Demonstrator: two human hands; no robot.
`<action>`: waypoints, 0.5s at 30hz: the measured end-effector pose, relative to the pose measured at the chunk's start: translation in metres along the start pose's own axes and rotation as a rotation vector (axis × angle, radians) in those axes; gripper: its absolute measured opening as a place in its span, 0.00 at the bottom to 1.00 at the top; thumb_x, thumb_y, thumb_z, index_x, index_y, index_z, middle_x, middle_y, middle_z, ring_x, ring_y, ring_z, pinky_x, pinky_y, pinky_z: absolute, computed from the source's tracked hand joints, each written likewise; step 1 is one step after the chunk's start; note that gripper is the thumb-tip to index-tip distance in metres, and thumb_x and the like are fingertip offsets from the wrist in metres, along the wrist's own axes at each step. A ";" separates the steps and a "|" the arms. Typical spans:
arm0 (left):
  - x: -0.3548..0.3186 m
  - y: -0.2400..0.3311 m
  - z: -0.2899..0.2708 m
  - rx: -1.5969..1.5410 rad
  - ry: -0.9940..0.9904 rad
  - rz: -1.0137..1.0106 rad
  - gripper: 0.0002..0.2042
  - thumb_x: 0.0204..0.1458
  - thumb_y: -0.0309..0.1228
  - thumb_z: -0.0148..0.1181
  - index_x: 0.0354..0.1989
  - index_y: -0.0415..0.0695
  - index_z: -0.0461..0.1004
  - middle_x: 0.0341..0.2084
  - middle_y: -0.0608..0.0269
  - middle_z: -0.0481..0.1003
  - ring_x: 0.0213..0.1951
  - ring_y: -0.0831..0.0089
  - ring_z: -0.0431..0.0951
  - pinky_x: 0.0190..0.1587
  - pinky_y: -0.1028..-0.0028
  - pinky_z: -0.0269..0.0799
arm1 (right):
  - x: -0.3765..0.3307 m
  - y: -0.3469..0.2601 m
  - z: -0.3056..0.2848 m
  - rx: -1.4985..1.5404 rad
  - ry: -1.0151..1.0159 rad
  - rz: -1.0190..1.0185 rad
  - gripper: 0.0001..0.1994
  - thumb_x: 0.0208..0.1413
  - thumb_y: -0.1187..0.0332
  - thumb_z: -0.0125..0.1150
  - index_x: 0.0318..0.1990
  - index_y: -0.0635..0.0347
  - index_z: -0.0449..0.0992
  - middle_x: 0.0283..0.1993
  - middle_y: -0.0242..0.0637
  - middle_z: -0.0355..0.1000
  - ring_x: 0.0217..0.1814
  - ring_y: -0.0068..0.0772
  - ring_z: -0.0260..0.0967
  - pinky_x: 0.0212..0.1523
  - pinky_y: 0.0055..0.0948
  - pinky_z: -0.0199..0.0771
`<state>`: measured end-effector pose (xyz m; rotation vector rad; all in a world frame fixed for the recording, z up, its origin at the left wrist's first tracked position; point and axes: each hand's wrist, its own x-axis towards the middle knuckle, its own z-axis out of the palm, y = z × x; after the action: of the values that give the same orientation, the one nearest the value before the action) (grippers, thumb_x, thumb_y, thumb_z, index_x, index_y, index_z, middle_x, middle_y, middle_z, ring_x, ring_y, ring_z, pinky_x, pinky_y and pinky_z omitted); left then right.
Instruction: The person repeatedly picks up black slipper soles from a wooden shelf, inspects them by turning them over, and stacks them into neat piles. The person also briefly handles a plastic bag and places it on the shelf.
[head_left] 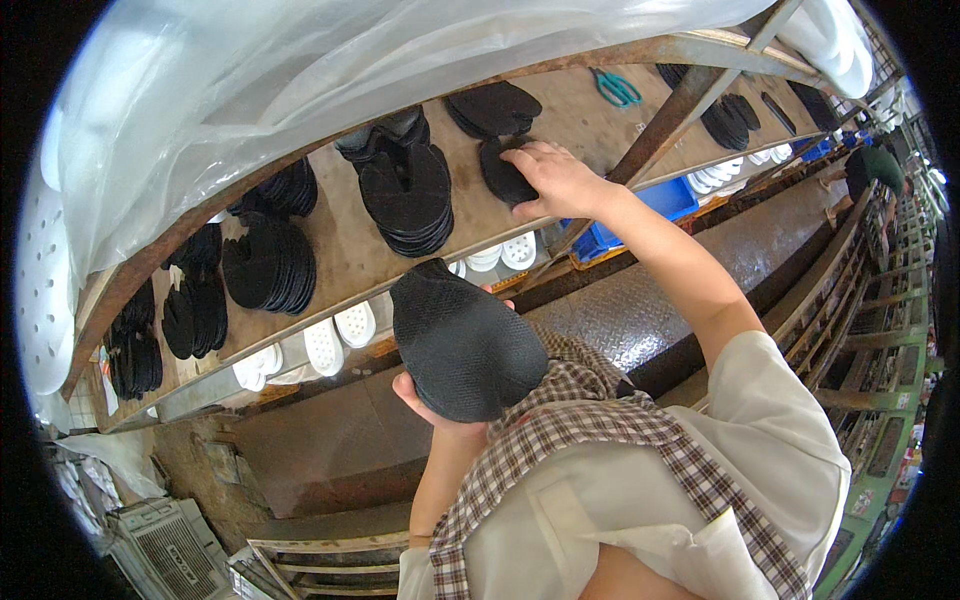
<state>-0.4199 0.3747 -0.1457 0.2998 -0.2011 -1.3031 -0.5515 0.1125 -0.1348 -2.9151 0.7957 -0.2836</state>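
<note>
My left hand (436, 410) is closed around a black mesh shoe-upper piece (470, 345), held in front of my chest. The piece is curved with a pointed end, and hides most of the fingers. My right hand (560, 180) reaches to the shelf, with fingers and thumb gripping the edge of a small black piece (505, 172). Whether that is one layer or several, I cannot tell. Just behind it lies a pile of flat black pieces (495, 108). To its left stands a taller stack of slotted black pieces (405, 200).
More black stacks (268, 265) line the brown shelf (345, 235) leftward. Teal-handled scissors (615, 88) lie at the back. A rusty metal post (670, 125) stands beside my right forearm. White clog-like shoes (322, 345) and a blue crate (665, 200) sit below. Plastic sheeting (300, 70) hangs above.
</note>
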 end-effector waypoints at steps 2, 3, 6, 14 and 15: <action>0.000 0.000 0.001 -0.007 0.026 0.035 0.48 0.38 0.63 0.51 0.67 0.46 0.52 0.61 0.41 0.58 0.60 0.44 0.62 0.63 0.47 0.54 | 0.001 0.002 -0.002 0.048 -0.059 0.021 0.39 0.38 0.56 0.70 0.58 0.65 0.62 0.54 0.51 0.66 0.61 0.52 0.59 0.60 0.44 0.59; -0.001 0.000 0.001 -0.012 0.041 0.052 0.48 0.38 0.63 0.51 0.67 0.46 0.52 0.61 0.41 0.58 0.60 0.44 0.62 0.63 0.47 0.54 | 0.000 0.005 -0.005 0.081 -0.082 -0.006 0.37 0.39 0.56 0.69 0.57 0.65 0.63 0.55 0.52 0.66 0.61 0.52 0.59 0.60 0.44 0.59; 0.000 -0.001 0.000 -0.038 0.049 0.047 0.48 0.39 0.64 0.50 0.67 0.47 0.52 0.61 0.41 0.58 0.60 0.44 0.62 0.63 0.47 0.54 | 0.002 0.015 -0.015 0.153 -0.011 -0.060 0.33 0.41 0.58 0.68 0.55 0.65 0.67 0.56 0.53 0.65 0.60 0.53 0.60 0.60 0.43 0.60; -0.007 0.003 -0.005 -0.106 0.019 0.088 0.48 0.39 0.67 0.48 0.67 0.46 0.53 0.60 0.41 0.59 0.59 0.43 0.63 0.60 0.48 0.60 | 0.088 0.066 0.002 -0.162 0.082 0.483 0.26 0.45 0.66 0.62 0.56 0.56 0.71 0.53 0.48 0.70 0.57 0.52 0.65 0.57 0.42 0.65; -0.009 0.003 -0.004 -0.131 0.055 0.109 0.48 0.39 0.67 0.48 0.67 0.46 0.53 0.60 0.41 0.60 0.58 0.43 0.63 0.59 0.49 0.61 | 0.094 0.075 0.002 -0.113 -0.002 0.431 0.26 0.44 0.67 0.63 0.55 0.57 0.72 0.53 0.48 0.70 0.57 0.51 0.65 0.56 0.42 0.66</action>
<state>-0.4186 0.3843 -0.1485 0.2102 -0.0841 -1.1927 -0.5087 0.0006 -0.1337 -2.7406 1.4447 -0.1989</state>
